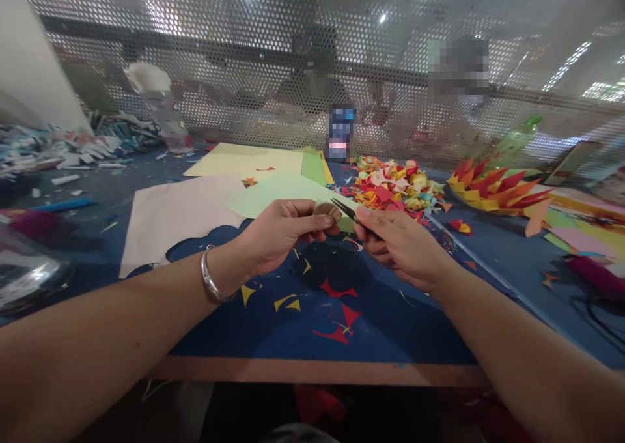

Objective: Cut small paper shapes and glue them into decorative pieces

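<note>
Above the middle of the blue table, my left hand (pixel 288 228) pinches a small rounded brown, striped piece (pixel 326 210) with a pale green edge against it. Its exact kind cannot be made out. My right hand (pixel 398 238) is closed around dark, narrow-bladed scissors (pixel 344 206), their handles mostly hidden by the fingers. The blade tips point left, close to the brown piece. Behind both hands lies a pale green paper sheet (pixel 278 192). Beneath them, red paper scraps (pixel 338 289) and yellow paper scraps (pixel 288 303) are scattered.
A pale pink sheet (pixel 166 208) with scalloped cutouts lies left. Colourful paper pieces (pixel 390 185) are heaped behind my right hand, beside a folded red-orange paper form (pixel 493 185). A phone (pixel 342 133), a clear bottle (pixel 166 117) and a green-capped bottle (pixel 515 143) stand toward the perforated panel.
</note>
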`<state>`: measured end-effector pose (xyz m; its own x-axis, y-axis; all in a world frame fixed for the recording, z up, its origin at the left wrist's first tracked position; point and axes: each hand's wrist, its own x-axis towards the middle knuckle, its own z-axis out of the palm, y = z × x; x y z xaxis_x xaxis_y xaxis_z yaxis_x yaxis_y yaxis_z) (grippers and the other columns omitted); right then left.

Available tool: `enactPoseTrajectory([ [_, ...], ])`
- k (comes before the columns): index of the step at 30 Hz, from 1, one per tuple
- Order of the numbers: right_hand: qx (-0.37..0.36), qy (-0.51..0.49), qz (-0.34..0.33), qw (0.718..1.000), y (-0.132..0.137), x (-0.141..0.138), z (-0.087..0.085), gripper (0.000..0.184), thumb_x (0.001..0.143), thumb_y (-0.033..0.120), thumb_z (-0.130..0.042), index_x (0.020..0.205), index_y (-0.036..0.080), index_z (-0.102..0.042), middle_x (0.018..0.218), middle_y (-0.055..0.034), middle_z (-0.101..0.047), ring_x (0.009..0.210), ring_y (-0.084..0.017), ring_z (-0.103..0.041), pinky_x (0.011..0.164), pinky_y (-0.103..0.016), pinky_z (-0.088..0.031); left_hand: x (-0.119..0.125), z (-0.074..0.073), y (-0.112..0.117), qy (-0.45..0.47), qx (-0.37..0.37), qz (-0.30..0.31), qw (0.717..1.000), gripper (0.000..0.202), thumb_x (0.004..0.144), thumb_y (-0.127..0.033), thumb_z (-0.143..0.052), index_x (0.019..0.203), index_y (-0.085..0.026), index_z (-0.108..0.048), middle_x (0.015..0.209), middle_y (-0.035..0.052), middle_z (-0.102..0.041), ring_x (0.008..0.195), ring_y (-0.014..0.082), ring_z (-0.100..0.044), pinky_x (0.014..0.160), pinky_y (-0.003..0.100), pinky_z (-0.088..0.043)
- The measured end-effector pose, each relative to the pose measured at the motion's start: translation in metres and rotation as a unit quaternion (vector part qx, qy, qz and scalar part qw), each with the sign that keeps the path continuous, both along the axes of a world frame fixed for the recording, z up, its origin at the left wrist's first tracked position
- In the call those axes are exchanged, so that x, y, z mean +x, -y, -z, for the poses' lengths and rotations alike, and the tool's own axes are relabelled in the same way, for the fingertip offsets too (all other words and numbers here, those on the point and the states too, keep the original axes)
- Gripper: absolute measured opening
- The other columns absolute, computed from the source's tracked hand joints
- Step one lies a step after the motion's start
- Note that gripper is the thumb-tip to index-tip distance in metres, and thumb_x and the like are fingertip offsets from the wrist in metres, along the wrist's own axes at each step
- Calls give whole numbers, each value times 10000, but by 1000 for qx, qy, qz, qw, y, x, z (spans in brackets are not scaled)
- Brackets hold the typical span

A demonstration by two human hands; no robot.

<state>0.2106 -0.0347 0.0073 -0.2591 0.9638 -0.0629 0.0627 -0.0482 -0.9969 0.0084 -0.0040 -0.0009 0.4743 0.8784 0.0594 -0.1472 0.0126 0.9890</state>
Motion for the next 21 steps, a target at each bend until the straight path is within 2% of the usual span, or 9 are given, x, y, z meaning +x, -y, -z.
enactPoseTrajectory([
  [9,33,40,1,999,0,-1,0,455,864,562,-601,656,167,-513,483,99,-247,409,-34,-150,370,-179,-96,1,0,2,3,15,8,1000,105,775,-243,-726,814,-146,-737,777,21,-692,629,80,-512,601,218,-369],
  [21,24,37,-12,999,1,0,1,443,886,552,-578,671,173,-498,502,99,-239,415,-34,-144,374,-181,-87,1,-2,3,-11,18,16,1000,97,758,-257,-748,786,-164,-745,762,14,-688,628,81,-485,592,218,-342],
])
